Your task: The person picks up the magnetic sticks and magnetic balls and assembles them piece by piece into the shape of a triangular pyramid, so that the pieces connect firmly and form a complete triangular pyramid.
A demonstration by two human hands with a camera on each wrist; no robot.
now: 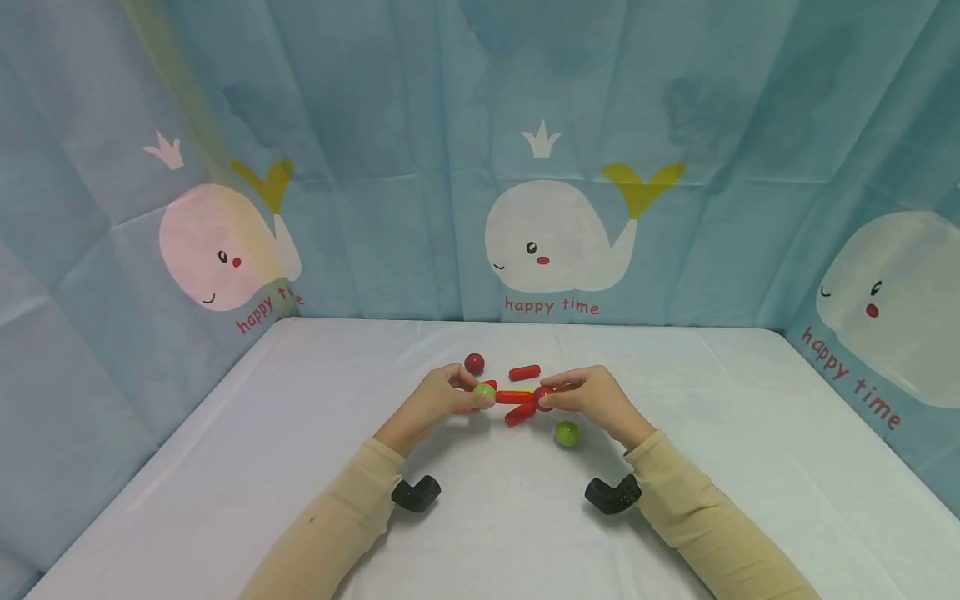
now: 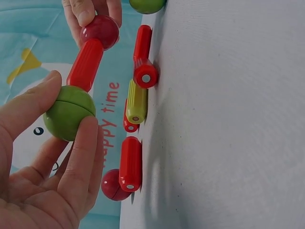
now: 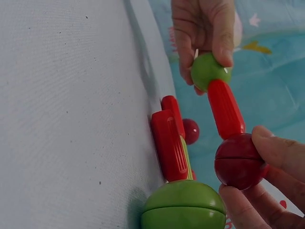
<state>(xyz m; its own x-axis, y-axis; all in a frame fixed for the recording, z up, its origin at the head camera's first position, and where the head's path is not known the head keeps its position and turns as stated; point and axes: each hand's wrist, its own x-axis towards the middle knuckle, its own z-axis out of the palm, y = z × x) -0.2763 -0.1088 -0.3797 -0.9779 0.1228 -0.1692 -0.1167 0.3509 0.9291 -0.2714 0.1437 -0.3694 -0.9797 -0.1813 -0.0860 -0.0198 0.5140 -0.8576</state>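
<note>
Between my two hands a red rod [image 2: 86, 65] joins a green ball [image 2: 69, 113] and a dark red ball [image 3: 240, 161], all raised above the table. My left hand [image 1: 452, 394] pinches the green ball between thumb and fingers. On the other end, my right hand [image 1: 596, 398] grips the dark red ball the same way. Below them lie loose red rods, one [image 1: 520, 414] just under the held rod and another [image 1: 524, 372] farther back. A yellow-green rod [image 2: 137, 102] rests among them, mostly hidden in the head view.
On the white table [image 1: 225, 500], a second green ball [image 1: 567, 433] sits near my right hand and a second dark red ball [image 1: 474, 363] behind my left. Black wrist mounts [image 1: 417, 494] stick out from both sleeves. A blue whale-print curtain [image 1: 390, 167] encloses the back and sides.
</note>
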